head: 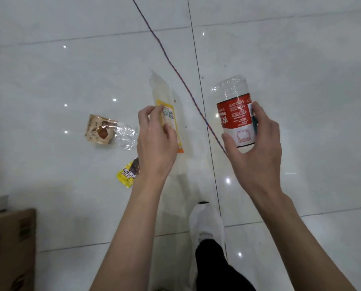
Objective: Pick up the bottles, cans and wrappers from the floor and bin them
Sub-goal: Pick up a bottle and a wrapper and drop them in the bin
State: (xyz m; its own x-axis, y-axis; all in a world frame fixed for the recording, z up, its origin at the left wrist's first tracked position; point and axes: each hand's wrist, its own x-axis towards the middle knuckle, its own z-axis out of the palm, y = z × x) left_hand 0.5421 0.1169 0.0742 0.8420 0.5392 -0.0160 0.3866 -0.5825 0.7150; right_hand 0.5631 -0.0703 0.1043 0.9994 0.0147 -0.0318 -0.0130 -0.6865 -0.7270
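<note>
forearms (133, 227) stretched forward, left hand (156, 141) pinching yellow wrapper (171, 117), right hand (257, 148) gripping red-labelled bottle (234, 116)

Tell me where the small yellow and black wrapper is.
The yellow-black wrapper lies on the floor left of centre in the head view, partly hidden by the left hand, just nearer than the brown wrapper.

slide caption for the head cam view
Right hand holds a red-labelled bottle, left hand pinches a long yellow wrapper; a brown wrapper and a small yellow packet lie on the floor.
</note>
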